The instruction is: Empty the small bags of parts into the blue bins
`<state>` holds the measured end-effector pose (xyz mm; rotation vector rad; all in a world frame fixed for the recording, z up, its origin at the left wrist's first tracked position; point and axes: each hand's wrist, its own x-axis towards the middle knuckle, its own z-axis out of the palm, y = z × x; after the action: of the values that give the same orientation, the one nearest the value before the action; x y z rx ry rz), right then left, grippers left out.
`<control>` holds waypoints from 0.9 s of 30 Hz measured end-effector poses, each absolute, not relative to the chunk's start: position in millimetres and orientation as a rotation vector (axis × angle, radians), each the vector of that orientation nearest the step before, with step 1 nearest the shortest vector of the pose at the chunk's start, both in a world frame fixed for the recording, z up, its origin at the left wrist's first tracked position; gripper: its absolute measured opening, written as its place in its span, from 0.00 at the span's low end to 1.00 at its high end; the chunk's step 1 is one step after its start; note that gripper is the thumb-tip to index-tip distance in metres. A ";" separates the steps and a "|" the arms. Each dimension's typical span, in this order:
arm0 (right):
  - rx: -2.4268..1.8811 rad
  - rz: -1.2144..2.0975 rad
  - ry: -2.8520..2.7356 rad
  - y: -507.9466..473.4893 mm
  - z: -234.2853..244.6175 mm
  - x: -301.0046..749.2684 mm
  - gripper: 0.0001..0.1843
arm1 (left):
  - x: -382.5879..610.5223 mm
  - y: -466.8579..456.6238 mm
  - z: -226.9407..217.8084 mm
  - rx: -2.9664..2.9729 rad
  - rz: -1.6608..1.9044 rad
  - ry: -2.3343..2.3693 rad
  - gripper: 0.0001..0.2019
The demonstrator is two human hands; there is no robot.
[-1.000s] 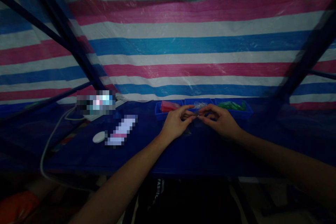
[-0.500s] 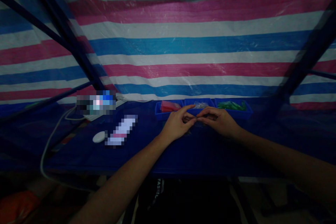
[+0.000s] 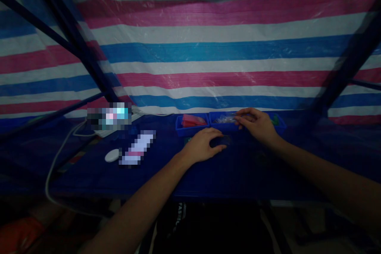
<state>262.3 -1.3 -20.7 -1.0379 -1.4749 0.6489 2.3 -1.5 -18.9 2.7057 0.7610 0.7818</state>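
Observation:
My left hand (image 3: 204,145) rests on the blue table, thumb and fingers apart in a curve. A small, dark, see-through piece (image 3: 225,140) lies by its fingertips; whether they touch it I cannot tell. At the right edge of the middle blue bin (image 3: 223,127), my right hand (image 3: 256,126) has its thumb and fingers pinched together. What is between them is too small and dim to make out. Clear small plastic pieces (image 3: 224,119) fill that bin. Red flat packets (image 3: 193,120) lie in the left bin, and green pieces (image 3: 275,120) show behind my right hand.
Left on the table (image 3: 166,180) are a blurred-out phone (image 3: 138,147), a white round object (image 3: 112,155) and a white power strip (image 3: 114,127) with a cable (image 3: 52,166). Striped sheeting (image 3: 208,51) hangs behind, between dark metal posts (image 3: 71,43).
My hands were together at the fingertips and have parted. The right hand has moved right and up to the middle bin; the left hand has opened, staying nearly in place.

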 end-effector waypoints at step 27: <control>-0.850 0.064 -2.552 -14.3 -20.7 257.7 0.16 | -0.7 -1.1 -10.0 2.732 1.025 0.833 0.13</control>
<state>257.7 -14.3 -20.7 -0.8495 -2.5518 0.0644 -0.7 -1.1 -10.0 2.7318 0.8326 1.0250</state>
